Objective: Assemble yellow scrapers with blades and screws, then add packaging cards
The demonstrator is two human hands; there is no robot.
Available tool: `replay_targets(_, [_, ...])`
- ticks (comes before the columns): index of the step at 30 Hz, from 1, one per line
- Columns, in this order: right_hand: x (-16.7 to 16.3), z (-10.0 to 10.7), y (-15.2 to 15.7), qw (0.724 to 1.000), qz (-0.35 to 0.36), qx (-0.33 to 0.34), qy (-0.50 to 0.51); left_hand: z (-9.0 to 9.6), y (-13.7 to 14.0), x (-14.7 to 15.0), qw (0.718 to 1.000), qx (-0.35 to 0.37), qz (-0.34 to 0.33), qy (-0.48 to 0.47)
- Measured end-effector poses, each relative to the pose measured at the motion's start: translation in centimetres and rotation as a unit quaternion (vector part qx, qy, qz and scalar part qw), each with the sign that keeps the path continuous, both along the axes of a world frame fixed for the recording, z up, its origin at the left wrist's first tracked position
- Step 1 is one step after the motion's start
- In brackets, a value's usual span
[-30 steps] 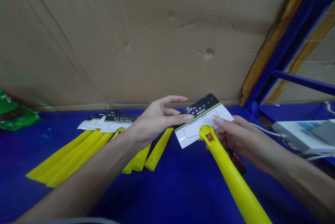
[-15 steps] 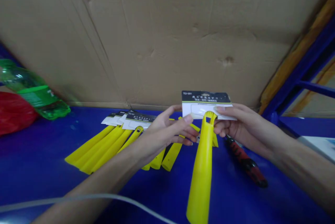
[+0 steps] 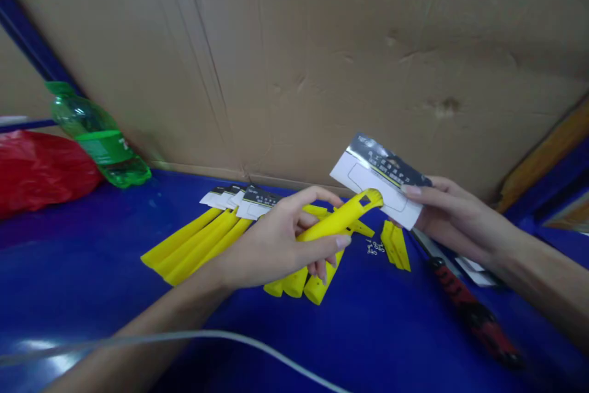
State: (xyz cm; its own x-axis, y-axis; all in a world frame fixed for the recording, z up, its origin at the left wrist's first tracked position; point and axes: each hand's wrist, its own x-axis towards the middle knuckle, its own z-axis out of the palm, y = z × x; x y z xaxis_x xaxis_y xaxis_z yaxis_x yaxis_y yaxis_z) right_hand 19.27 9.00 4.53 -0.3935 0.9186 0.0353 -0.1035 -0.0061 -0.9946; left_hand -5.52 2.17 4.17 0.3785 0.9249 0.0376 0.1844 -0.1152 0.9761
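My left hand (image 3: 294,240) is closed around a long yellow plastic handle (image 3: 340,218), which has a square hole near its narrow end. A black-and-white printed header card (image 3: 377,178) is joined to that narrow end. My right hand (image 3: 453,212) pinches the card's right edge between thumb and fingers. The card tilts down to the right. Below and behind my left hand lie several loose yellow handles (image 3: 317,286), partly hidden by it. To the left, several carded yellow handles (image 3: 193,246) overlap in a fan.
On the blue table (image 3: 368,338) lie a red-and-black screwdriver (image 3: 473,313), small yellow pieces (image 3: 396,246), tiny metal parts (image 3: 375,248) and white cards (image 3: 476,270). A green bottle (image 3: 103,141) and red bag (image 3: 41,166) stand left. Cardboard (image 3: 294,74) lines the back; a pale cable (image 3: 221,335) crosses the front.
My left hand has closed on the yellow handle, which has swung from pointing toward me to pointing left. The card has tilted, and the view has shifted to the right.
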Motion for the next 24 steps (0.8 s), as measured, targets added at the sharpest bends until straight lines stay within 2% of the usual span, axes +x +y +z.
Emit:
replay_targets(4, [-0.6,-0.6,0.0,1.0,0.005,0.0,-0.009,0.4,0.5,-1.7,0.994,0.068,0.017,0.09])
replay_targets(8, [-3.6,-0.9,-0.2,0.999,-0.018,0.022,0.024,1.5,0.8,-3.5,0.957,0.173,0.058,0.224])
replay_targets(11, [-6.4,-0.9,0.5,0.998,-0.034,0.03,0.041,2.4,0.7,-5.4,0.939,0.198,0.093,0.266])
replay_targets(13, [-8.3,-1.0,1.5,0.999,-0.035,0.029,0.021,2.8,0.6,-6.9,0.924,0.22,0.119,0.291])
replay_targets(15, [-10.0,-1.3,2.6,0.998,-0.016,0.054,-0.038,2.9,0.4,-8.4,0.905,0.243,0.124,0.326])
replay_targets(17, [-11.8,-1.9,3.6,0.985,0.002,0.116,-0.124,2.7,0.3,-9.6,0.893,0.242,0.096,0.367])
replay_targets(21, [-14.7,-3.5,4.7,0.965,0.025,0.161,-0.207,1.8,0.4,-10.8,0.872,0.184,0.024,0.453])
replay_targets(24, [-16.0,-4.4,4.8,0.936,0.022,0.215,-0.279,0.8,0.6,-11.0,0.85,0.158,0.022,0.501])
